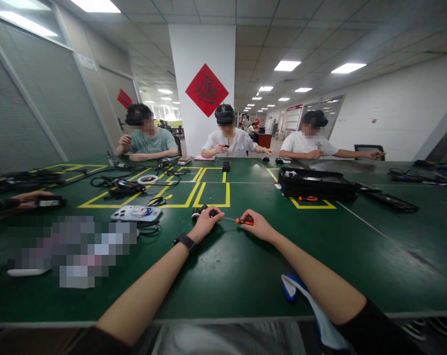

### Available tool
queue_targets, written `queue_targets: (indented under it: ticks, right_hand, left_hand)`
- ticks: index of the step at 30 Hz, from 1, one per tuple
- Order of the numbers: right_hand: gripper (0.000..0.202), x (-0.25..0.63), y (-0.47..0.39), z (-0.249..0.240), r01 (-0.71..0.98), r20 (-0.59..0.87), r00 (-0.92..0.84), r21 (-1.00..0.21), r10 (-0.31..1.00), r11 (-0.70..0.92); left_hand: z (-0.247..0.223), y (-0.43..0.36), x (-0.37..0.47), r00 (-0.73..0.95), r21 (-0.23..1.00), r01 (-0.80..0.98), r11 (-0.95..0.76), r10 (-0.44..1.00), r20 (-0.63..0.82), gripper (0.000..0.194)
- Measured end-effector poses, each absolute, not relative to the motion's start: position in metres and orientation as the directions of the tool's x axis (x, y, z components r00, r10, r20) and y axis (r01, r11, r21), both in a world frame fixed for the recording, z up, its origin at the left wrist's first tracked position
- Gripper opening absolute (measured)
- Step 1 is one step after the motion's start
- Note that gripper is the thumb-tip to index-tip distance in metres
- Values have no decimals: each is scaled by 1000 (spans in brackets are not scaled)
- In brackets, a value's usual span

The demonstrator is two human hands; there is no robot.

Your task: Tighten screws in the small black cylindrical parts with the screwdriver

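In the head view my right hand point(259, 225) is closed on the handle of a small orange-and-black screwdriver point(241, 221). Its thin shaft points left, and the tip reaches the fingertips of my left hand point(207, 223). That hand is closed, its thumb and fingers pinched at a small dark piece that they mostly cover. Just beyond its knuckles lies a black object with rounded, shiny ends point(196, 215), whose kind I cannot make out. Whether the left fingers grip this object or only touch it is hidden. Both hands are low over the green table point(238, 276).
A black tray point(315, 183) sits right of centre, an orange-handled tool point(307, 198) before it. Phones point(136, 213), cables and a white ring point(147, 180) lie left. A blue-and-white strap point(308, 296) hangs under my right forearm. Three people sit opposite; another person's hand point(33, 199) is at left.
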State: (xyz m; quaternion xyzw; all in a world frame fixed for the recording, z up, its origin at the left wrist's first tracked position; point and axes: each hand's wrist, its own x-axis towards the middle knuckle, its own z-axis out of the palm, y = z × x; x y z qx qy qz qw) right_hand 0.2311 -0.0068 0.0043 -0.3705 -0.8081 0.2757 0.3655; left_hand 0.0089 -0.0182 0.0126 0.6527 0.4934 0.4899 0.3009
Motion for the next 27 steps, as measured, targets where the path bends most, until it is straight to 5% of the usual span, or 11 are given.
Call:
queue_targets:
  ticks: [4,13,27]
  right_hand:
    - [26,231,-5,6,396,354,-444,-747,823,534]
    - [21,232,-1,10,486,388,-499,-615,775,621]
    - [27,232,-5,6,441,388,-448,-688,806,576]
  left_hand:
    - [13,-19,9,43,879,350,-324,943,331,30]
    - [15,-20,10,33,880,365,-304,949,314,28]
    - [15,-20,10,39,872,364,-327,941,337,28]
